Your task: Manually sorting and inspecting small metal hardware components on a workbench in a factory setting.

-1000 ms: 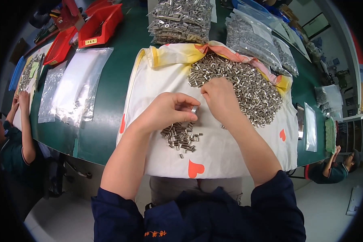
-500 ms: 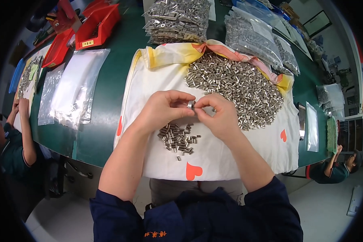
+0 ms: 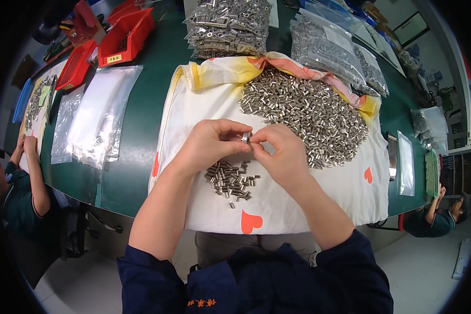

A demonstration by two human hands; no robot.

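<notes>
My left hand [image 3: 212,144] grips a small silvery metal ring [image 3: 246,137] between thumb and fingers, above the white cloth [image 3: 277,209]. Close against the ring, my right hand [image 3: 282,152] is closed in a pinch. Whatever lies between its fingertips is too small to make out. Just below my hands a small heap of short metal sleeves [image 3: 230,180] lies on the cloth. A far larger heap of similar metal sleeves [image 3: 314,115] spreads beyond my right hand.
Bags of metal parts [image 3: 227,29] and more bags [image 3: 327,47] stand at the back. Red bins [image 3: 125,39] and clear plastic bags [image 3: 99,115] are on the left, a phone [image 3: 392,157] on the right. Co-workers sit at the far left [image 3: 31,178] and far right [image 3: 434,217].
Both hands stay almost in place over the cloth. The ring has turned slightly and shifted a little left, and the right fingertips have moved slightly around it.
</notes>
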